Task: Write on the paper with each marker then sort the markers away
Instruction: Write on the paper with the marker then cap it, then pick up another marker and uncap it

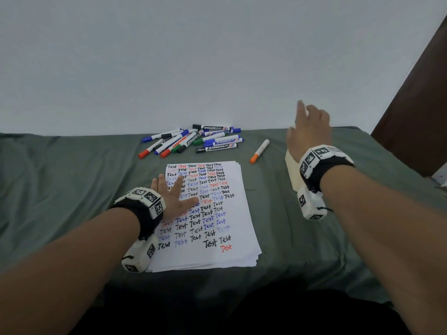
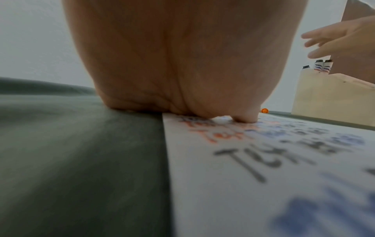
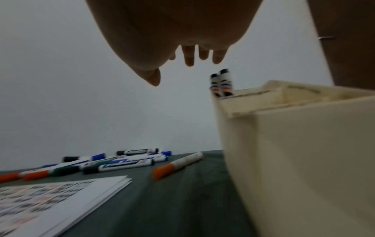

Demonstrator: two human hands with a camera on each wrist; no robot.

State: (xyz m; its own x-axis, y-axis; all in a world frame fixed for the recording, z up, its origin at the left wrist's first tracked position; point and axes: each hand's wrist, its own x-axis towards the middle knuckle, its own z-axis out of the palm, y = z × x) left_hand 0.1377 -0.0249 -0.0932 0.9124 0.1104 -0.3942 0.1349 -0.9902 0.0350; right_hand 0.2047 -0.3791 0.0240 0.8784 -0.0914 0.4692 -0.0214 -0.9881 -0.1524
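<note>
We are pressing our left hand (image 1: 169, 193) flat on the paper (image 1: 217, 252) to steady it, while our right hand (image 1: 308, 131), fingers spread and empty, is hovering above the cream holder (image 3: 304, 160), the markers (image 1: 193, 141) lying piled beyond the paper.

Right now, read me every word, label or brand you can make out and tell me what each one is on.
"Test": handwritten over and over in black, blue and red on the top sheet of paper.
"Whiteboard": printed on a black-capped marker in the pile.
Other marker labels and the wrist-band codes are too small or blurred to read.
</note>
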